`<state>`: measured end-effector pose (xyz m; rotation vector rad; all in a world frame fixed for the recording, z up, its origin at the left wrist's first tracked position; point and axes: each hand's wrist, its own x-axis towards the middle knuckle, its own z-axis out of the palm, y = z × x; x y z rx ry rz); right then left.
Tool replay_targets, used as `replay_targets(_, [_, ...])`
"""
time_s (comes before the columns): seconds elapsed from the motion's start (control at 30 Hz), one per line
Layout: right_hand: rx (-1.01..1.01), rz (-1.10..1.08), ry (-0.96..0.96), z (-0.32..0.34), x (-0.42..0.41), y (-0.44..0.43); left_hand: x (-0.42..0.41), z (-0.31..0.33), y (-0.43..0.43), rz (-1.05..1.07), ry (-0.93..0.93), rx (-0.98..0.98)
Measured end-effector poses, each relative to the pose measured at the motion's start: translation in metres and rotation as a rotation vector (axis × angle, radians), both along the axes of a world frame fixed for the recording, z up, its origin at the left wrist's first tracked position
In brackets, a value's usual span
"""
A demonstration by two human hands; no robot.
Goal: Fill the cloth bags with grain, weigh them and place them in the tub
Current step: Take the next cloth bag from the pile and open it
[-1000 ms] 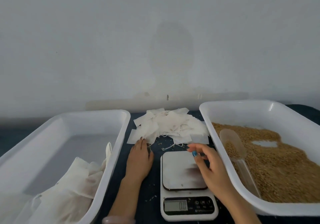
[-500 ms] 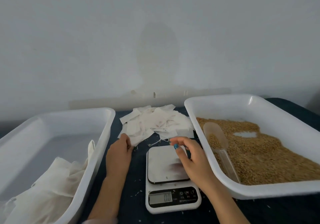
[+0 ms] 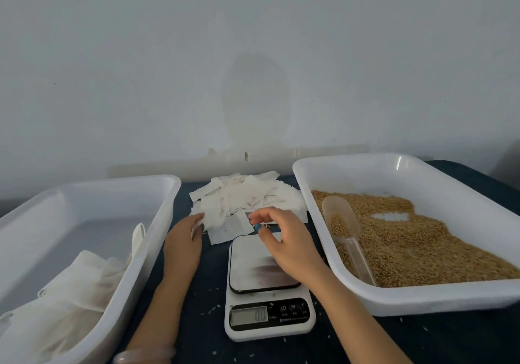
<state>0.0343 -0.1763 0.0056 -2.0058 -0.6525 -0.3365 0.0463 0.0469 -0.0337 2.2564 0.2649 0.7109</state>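
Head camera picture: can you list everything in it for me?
left tub: one, white, left side
cloth: white, crumpled, in left tub
right tub: one, white, right side
grain: golden-brown, in right tub
scoop: one, clear, on the grain
cloth bags: pile, white, back centre
scale: one, white, front centre
table: one, dark blue, underneath
left hand: holds a bag at pile's edge
right hand: fingers curled, above scale
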Motion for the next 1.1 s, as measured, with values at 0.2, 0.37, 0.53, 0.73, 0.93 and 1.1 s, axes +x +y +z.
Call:
replay_targets(0.2, [0.085, -0.010, 0.047, -0.005, -0.001, -0.004, -0.014, 0.021, -0.025, -0.060, -0.367, -0.095])
replay_targets(0.37, [-0.013, -0.056, 0.001, -0.008, 0.000, -0.002, -0.017, 0.030, -0.046, -0.204, -0.331, -0.281])
replay_targets(0.53, [-0.039, -0.044, 0.095, -0.011, 0.001, -0.002, -0.021, 0.034, -0.055, -0.394, -0.247, -0.559])
replay_targets(0.73, [-0.014, -0.108, 0.077, -0.015, 0.005, 0.001, -0.024, 0.035, -0.054, -0.487, -0.211, -0.656])
replay_targets(0.93, [-0.010, -0.119, 0.064, -0.022, 0.008, 0.000, -0.019, 0.027, -0.055, -0.412, -0.199, -0.574])
replay_targets(1.1, [0.103, -0.157, 0.040, -0.020, 0.007, 0.002, -0.018, 0.024, -0.056, -0.208, -0.290, -0.216])
